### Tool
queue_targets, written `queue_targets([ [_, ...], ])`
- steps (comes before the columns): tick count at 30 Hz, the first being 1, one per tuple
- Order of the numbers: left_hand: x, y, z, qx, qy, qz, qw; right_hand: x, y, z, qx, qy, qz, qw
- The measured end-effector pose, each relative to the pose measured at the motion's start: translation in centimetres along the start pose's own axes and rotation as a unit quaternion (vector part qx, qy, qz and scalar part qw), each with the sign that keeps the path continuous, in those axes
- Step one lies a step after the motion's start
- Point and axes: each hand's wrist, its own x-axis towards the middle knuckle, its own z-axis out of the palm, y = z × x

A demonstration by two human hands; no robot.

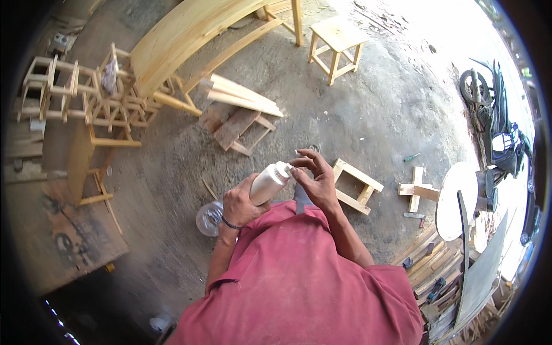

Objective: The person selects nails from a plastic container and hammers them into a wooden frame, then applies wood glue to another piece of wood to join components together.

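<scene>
My left hand (pixel 238 205) is wrapped round a white plastic bottle (pixel 267 185), tilted with its top toward the upper right. At that top, my right hand (pixel 319 183) pinches the small white tip between thumb and forefinger, while its other fingers are bent and raised. How the tip sits on the bottle is partly hidden by those fingers. A small wooden frame (pixel 357 175) lies on the ground just right of my right hand. Beside my left wrist is a round clear plastic thing (pixel 208 219).
Ahead stand a long wooden table (pixel 184 34), a square stool (pixel 338 34) and a low bench (pixel 233 127) bearing planks. Stacked stool frames (pixel 103 98) fill the left. Crossed wood pieces (pixel 416 188), a white round disc (pixel 455 201) and a motorcycle (pixel 489 109) are at right.
</scene>
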Motion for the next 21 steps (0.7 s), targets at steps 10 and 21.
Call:
queue_targets([
  [10, 28.5, 7.2, 3.3, 0.008, -0.080, 0.111, 0.991, 19.6, -6.1, -13.3, -0.117, 0.155, 0.011, 0.981],
  [21, 57.6, 11.5, 12.8, -0.018, -0.111, 0.163, 0.980, 44.9, -8.7, -31.5, -0.092, 0.128, 0.106, 0.982],
])
